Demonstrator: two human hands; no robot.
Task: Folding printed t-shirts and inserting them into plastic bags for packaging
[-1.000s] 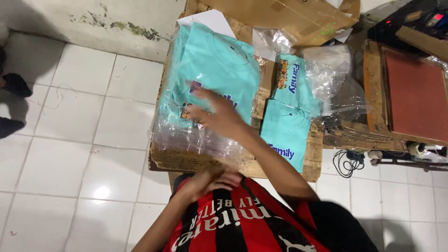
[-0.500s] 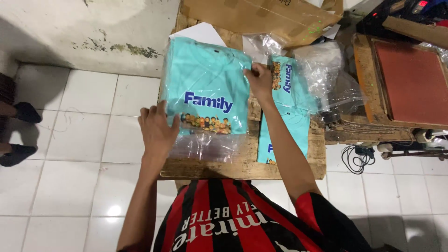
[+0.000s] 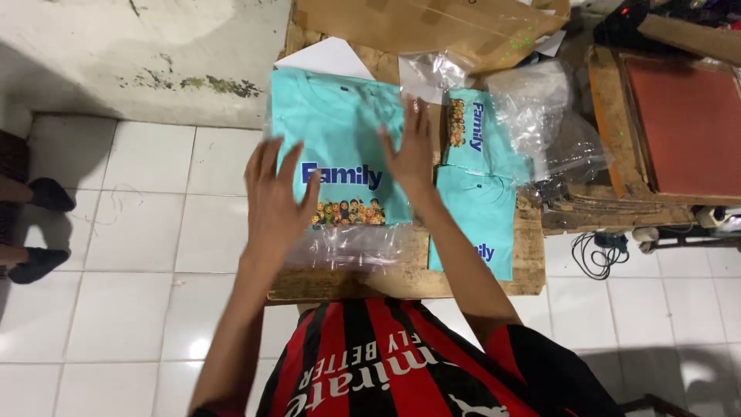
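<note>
A folded turquoise printed shirt [image 3: 340,127] lies inside a clear plastic bag [image 3: 347,245] on a wooden table [image 3: 401,282]. My left hand [image 3: 278,201] lies flat on the bag's left edge, fingers spread. My right hand [image 3: 409,150] presses flat on the shirt's right side, fingers apart. Neither hand grips anything. The bag's loose open end sticks out toward me past the shirt.
Two more folded turquoise shirts [image 3: 478,208] lie right of my right hand. Empty clear bags [image 3: 540,116] and brown cardboard [image 3: 432,23] are piled behind. A heat press with a red pad [image 3: 687,127] stands at right. Another person's feet [image 3: 38,224] show at far left on white tiles.
Both hands moved onto the bagged shirt: the left slid in from its lower left edge, the right came down from the top right corner. Both now press flat.
</note>
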